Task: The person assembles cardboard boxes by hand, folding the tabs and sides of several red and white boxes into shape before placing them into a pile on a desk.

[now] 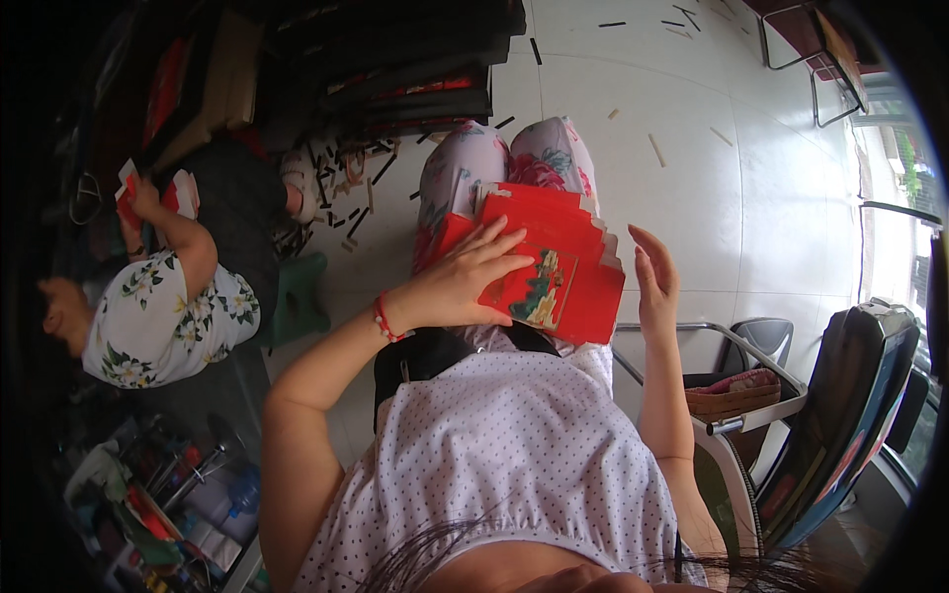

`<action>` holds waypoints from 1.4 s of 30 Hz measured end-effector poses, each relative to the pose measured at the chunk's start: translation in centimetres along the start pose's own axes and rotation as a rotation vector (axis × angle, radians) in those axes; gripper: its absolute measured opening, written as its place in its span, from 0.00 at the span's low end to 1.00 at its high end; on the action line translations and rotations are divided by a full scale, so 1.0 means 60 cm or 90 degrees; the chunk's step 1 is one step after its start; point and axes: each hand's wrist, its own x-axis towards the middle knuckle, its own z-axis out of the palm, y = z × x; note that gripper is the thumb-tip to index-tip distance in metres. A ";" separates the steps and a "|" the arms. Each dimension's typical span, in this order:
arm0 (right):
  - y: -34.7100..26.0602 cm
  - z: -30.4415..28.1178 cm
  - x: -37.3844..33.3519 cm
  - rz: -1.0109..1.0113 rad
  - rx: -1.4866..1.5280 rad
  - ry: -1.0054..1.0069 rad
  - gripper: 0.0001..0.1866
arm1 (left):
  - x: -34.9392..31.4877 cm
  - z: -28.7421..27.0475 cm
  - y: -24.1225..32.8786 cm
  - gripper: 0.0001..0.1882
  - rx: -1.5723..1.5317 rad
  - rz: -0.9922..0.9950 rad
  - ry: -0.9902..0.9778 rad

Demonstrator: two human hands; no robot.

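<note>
Red cards (583, 287): sitting on the person's lap in a messy, stepped fan, the top one with a green-and-cream picture on it
Left hand (450, 282): laid over the left part of the cards, palm down, fingers a bit spread; grip isn't clamped, just resting on top
Left wrist: red beaded bracelet (384, 318)
Right hand (656, 289): up just beside the right edge of the cards, grip empty, thumb and fingers apart
Lap: pale flowery trousers (450, 163) under the pile
Floor (692, 183): light tiles, black and tan strips (656, 150) scattered all over
Off to the left: a co-worker (168, 306) in a flowery top by a green stool (300, 296), red-and-white papers (127, 205) at their hands
Off to the right: brown basket (733, 399) with reddish stuff in it, near a metal frame (682, 327)
</note>
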 end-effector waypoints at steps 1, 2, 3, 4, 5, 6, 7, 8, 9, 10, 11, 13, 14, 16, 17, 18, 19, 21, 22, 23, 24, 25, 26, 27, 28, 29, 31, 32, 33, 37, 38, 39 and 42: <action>-0.002 0.001 0.002 0.015 0.050 0.015 0.18 | -0.003 -0.006 0.000 0.32 -0.011 0.021 0.020; -0.004 0.003 0.003 0.015 0.060 0.027 0.18 | -0.007 -0.011 0.001 0.28 -0.023 0.042 0.040; -0.006 0.005 0.004 0.015 0.070 0.040 0.18 | -0.010 -0.016 0.003 0.25 -0.034 0.063 0.060; -0.008 0.009 0.006 0.014 0.082 0.053 0.18 | -0.011 -0.023 0.007 0.22 -0.055 0.054 0.121; -0.011 0.013 0.009 0.010 0.081 0.043 0.18 | -0.012 -0.031 0.012 0.19 -0.076 0.044 0.182; -0.014 0.018 0.011 0.005 0.079 0.034 0.18 | -0.014 -0.036 0.017 0.17 -0.098 0.035 0.243; -0.018 0.024 0.014 -0.001 0.079 0.021 0.18 | -0.021 -0.036 0.016 0.15 -0.087 0.005 0.336; -0.023 0.031 0.017 -0.003 0.087 0.006 0.18 | -0.027 -0.039 0.014 0.15 -0.129 -0.056 0.380; -0.031 0.039 0.020 -0.005 0.095 -0.010 0.18 | -0.032 -0.043 0.013 0.15 -0.172 -0.116 0.424; -0.038 0.048 0.023 -0.006 0.103 -0.026 0.18 | -0.037 -0.046 0.011 0.15 -0.216 -0.177 0.467; -0.043 0.058 0.027 -0.026 0.127 -0.052 0.19 | -0.031 -0.042 0.012 0.17 -0.311 -0.155 0.531; -0.055 0.082 0.036 -0.052 0.163 -0.097 0.21 | -0.031 -0.039 0.013 0.17 -0.453 -0.179 0.541; -0.061 0.091 0.040 -0.065 0.181 -0.120 0.21 | -0.032 -0.036 0.011 0.17 -0.525 -0.189 0.544; -0.081 0.103 0.046 -0.070 0.208 -0.179 0.25 | -0.031 -0.024 0.010 0.16 -0.614 -0.185 0.538; -0.091 0.113 0.044 -0.065 0.224 -0.182 0.26 | -0.027 -0.020 0.015 0.16 -0.649 -0.192 0.536; -0.097 0.121 0.043 -0.059 0.239 -0.184 0.26 | -0.027 -0.018 0.019 0.16 -0.683 -0.198 0.533; -0.094 0.126 0.041 -0.022 0.255 -0.207 0.30 | -0.032 -0.012 0.017 0.16 -0.695 -0.175 0.504; -0.101 0.142 0.032 -0.014 0.215 -0.183 0.32 | -0.026 0.005 0.027 0.17 -0.669 -0.178 0.526; -0.105 0.151 0.027 -0.010 0.196 -0.172 0.33 | -0.023 0.009 0.033 0.18 -0.654 -0.181 0.537; -0.107 0.155 0.025 -0.007 0.178 -0.160 0.34 | -0.027 0.018 0.025 0.18 -0.595 -0.162 0.525; -0.107 0.156 0.027 -0.030 0.157 -0.131 0.35 | -0.030 0.023 0.020 0.18 -0.559 -0.166 0.511; -0.107 0.157 0.031 -0.052 0.136 -0.102 0.35 | -0.033 0.026 0.017 0.18 -0.524 -0.170 0.497; -0.107 0.158 0.035 -0.074 0.116 -0.072 0.36 | -0.036 0.029 0.012 0.17 -0.490 -0.173 0.483; -0.107 0.153 0.041 -0.167 0.007 -0.021 0.35 | -0.039 0.032 0.005 0.15 -0.352 -0.181 0.482; -0.108 0.143 0.048 -0.259 -0.102 0.029 0.34 | -0.038 0.031 0.008 0.14 -0.361 -0.177 0.483; -0.112 0.138 0.054 -0.349 -0.212 0.080 0.33 | -0.036 0.028 0.016 0.13 -0.371 -0.172 0.484; -0.134 0.133 0.060 -0.407 -0.377 0.043 0.28 | -0.036 0.028 0.018 0.11 -0.351 -0.179 0.473; -0.145 0.130 0.062 -0.433 -0.459 0.024 0.26 | -0.037 0.027 0.014 0.11 -0.322 -0.189 0.461; -0.151 0.136 0.062 -0.399 -0.462 0.021 0.19 | -0.038 0.027 0.011 0.10 -0.292 -0.199 0.449; -0.144 0.148 0.065 -0.344 -0.409 0.013 0.14 | -0.043 0.027 0.015 0.10 -0.242 -0.258 0.390; -0.138 0.148 0.065 -0.333 -0.384 0.013 0.14 | -0.044 0.028 0.015 0.10 -0.244 -0.270 0.378; -0.134 0.149 0.065 -0.323 -0.360 0.013 0.13 | -0.045 0.030 0.016 0.10 -0.245 -0.283 0.367; -0.127 0.153 0.062 -0.233 -0.209 -0.030 0.13 | -0.030 0.039 0.011 0.17 -0.174 -0.160 0.486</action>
